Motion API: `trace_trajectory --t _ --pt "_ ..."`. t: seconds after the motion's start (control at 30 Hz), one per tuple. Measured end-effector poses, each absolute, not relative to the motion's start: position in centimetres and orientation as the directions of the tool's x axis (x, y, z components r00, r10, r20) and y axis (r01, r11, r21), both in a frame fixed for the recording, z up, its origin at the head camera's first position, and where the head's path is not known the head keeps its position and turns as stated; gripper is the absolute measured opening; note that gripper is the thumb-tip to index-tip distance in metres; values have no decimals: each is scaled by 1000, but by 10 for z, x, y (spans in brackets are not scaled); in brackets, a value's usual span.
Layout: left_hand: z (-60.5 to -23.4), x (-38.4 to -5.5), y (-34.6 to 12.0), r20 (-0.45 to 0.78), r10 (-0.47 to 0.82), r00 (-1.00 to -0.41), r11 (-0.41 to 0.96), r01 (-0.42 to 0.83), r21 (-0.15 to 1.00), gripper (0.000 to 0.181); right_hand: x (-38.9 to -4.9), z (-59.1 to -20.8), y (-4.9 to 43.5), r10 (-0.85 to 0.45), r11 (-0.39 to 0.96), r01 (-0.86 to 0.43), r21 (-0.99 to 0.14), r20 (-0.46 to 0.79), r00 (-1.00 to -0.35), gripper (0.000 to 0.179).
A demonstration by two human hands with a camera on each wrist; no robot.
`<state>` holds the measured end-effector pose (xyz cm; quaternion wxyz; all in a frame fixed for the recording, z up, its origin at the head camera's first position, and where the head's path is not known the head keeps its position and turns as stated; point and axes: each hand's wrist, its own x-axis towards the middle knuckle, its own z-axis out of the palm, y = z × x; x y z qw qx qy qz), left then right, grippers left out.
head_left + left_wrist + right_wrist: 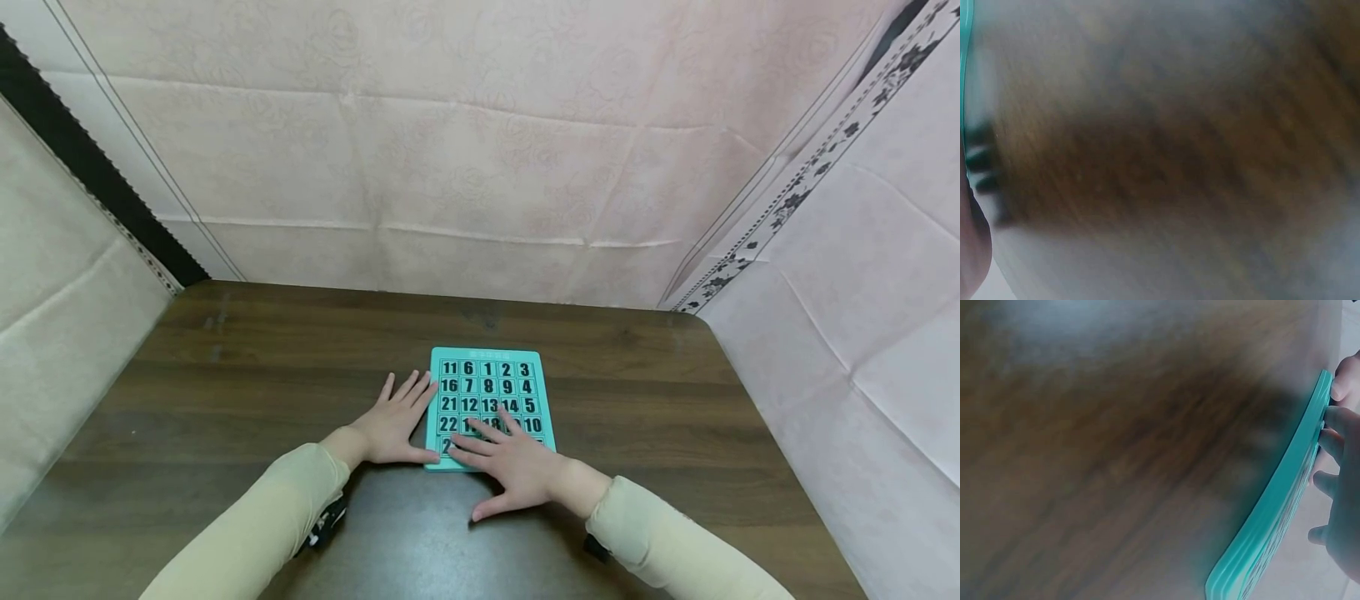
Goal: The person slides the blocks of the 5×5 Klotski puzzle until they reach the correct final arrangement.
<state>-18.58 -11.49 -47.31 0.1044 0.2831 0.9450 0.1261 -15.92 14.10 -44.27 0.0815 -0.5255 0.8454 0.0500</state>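
A teal number sliding puzzle (pixel 489 357) with black numbers in a grid lies flat on the table. My left hand (pixel 392 423) lies at its left side with fingers spread, the fingertips and thumb right at the board's edge. Over the lower part of the puzzle extends my right hand (pixel 517 467), fingers spread, its fingertips on the tiles and covering several numbers. The right thumb reaches toward the table below the board. In the right wrist view, the puzzle's edge (pixel 1272 494) shows beside the fingers (pixel 1329 484). Only a sliver of the left hand (pixel 972 250) shows in the left wrist view.
The dark brown wooden table (pixel 300 333) has rounded far corners. Pale patterned cloth (pixel 450 167) hangs behind it, and more white cloth (pixel 862 358) lines the right side. A black band (pixel 90 158) runs along the left cloth.
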Motion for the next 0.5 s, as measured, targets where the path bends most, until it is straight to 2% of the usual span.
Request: trace_trajectory --t 0.5 --pt "-473 -186 -114 -131 554 -822 813 501 297 108 -160 -441 161 -873 467 -882 -70 -197 -446 82"
